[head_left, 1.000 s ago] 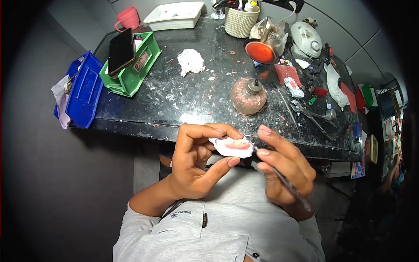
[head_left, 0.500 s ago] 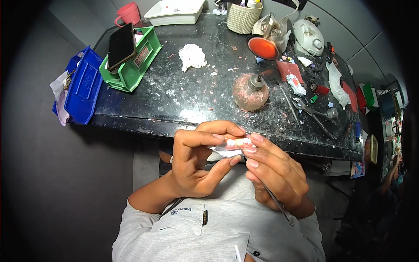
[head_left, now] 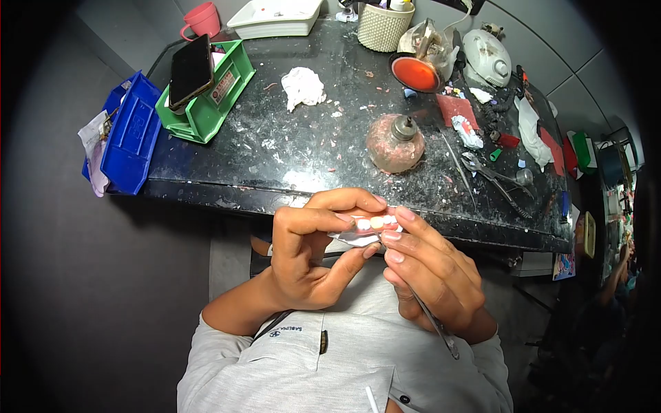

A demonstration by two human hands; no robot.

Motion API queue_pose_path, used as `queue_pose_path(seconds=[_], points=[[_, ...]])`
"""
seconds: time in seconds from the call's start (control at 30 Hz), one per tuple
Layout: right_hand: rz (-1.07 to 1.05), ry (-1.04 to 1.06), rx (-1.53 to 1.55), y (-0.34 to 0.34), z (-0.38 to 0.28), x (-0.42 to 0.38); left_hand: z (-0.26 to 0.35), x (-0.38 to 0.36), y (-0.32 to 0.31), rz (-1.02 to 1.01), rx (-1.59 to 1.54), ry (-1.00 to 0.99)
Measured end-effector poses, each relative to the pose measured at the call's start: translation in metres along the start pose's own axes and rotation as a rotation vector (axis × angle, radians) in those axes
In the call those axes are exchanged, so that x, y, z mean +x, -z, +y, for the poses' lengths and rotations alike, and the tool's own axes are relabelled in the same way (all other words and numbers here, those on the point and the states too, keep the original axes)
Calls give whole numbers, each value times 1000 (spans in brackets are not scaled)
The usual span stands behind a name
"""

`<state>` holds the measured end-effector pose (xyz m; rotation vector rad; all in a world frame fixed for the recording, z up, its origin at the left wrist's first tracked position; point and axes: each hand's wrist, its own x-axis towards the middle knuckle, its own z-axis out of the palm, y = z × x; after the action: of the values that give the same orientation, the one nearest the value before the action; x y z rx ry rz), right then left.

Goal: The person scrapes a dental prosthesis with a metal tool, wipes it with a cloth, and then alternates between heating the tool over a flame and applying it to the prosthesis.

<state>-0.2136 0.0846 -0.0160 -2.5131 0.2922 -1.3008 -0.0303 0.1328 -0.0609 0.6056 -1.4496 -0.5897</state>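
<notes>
My left hand (head_left: 306,251) is closed around a denture (head_left: 376,223) with white teeth and pink gum. Below the gum shows a white base (head_left: 356,239), partly hidden by fingers. A thin metal carving tool (head_left: 435,322) runs through the fingers of my right hand (head_left: 441,272), its wider end pointing down toward my shirt. The tool's thin tip is at the lower edge of the denture, mostly covered by fingertips. My right index finger also reaches the denture's right end.
On the black bench (head_left: 275,162) stands a glass spirit burner (head_left: 394,146). To its right lie a probe-like tool (head_left: 459,168), pliers (head_left: 497,182) and pink wax sheets (head_left: 456,111). Green (head_left: 224,103) and blue (head_left: 131,138) bins sit at left, a phone (head_left: 191,72) on the green one.
The carving tool and my right fingers have shifted slightly left. The denture is tipped a little, showing its teeth more plainly. My left hand keeps its hold.
</notes>
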Motion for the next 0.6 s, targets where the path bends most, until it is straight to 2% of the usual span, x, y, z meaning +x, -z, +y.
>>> queue_pose_path(seconds=[0.53,0.6], points=[[30,-7,41,-2,1,-1,-5,-2,-1,0,26,-52],[91,-93,136,1,1,-1,-4,-1,0,-13,-9,-31]])
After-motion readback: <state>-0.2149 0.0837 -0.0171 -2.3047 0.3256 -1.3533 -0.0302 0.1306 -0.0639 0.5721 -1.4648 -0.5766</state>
